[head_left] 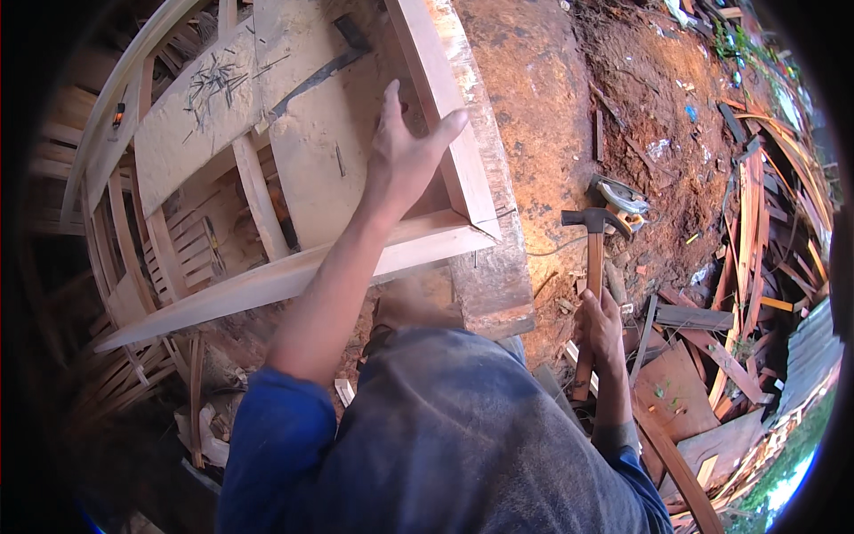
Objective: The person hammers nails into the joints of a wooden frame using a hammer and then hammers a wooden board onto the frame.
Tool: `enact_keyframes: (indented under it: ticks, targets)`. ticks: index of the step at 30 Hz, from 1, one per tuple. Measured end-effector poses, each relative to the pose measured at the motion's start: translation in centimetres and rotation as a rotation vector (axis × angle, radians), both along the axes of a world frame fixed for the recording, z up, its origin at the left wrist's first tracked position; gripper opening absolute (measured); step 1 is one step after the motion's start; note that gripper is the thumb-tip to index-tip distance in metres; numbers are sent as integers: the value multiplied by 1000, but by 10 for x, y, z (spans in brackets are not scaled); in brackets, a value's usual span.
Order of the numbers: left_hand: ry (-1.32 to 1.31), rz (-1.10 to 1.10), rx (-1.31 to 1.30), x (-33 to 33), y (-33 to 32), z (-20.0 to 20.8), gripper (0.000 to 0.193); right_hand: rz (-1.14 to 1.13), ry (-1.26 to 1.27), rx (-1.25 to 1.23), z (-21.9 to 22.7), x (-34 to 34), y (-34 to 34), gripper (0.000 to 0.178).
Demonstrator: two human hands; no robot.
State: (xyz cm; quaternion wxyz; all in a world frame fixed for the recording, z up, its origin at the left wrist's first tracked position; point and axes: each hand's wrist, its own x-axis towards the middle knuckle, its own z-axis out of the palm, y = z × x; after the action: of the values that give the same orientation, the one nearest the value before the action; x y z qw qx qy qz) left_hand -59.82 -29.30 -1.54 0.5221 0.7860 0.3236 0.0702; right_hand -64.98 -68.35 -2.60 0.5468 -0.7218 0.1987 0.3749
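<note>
My right hand (601, 327) grips the wooden handle of a claw hammer (594, 267), whose dark metal head is up, beside the work. My left hand (411, 158) is open, fingers spread, over the pale wooden frame (442, 116); its thumb lies across the right-hand beam, though I cannot tell whether it presses on it. At the frame's near right corner two beams meet, and a thin nail (505, 214) sticks out there. Loose nails (216, 84) lie heaped on a light board (191, 133) inside the frame. Beyond my left hand lies a long dark tool (320, 78), its kind unclear.
A thick weathered plank (494, 276) lies under the frame's corner. On the reddish dirt to the right sits what looks like a circular saw (620, 198) with a cord. Wood scraps (685, 383) pile up at the far right. More slats (111, 387) lie at the lower left.
</note>
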Motion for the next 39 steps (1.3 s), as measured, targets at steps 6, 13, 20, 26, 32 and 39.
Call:
enact_keyframes:
  ticks: [6,13,20,26,32,39]
  targets:
    - [-24,-37,24,45,-29,-37,105,27,-13,-24,17,0,7,23]
    - [-134,-1,-68,45,-39,-59,100,67,28,-75,20,5,15,24]
    - [-94,-12,-83,38,-43,-41,98,33,64,-53,32,17,35,24]
    - [-168,-3,-60,41,-40,-40,94,-13,110,7,44,30,41,23]
    - [-213,68,141,40,-45,-41,93,40,298,234,64,58,16,37]
    - [-226,67,115,42,-45,-46,92,119,213,175,78,79,10,38]
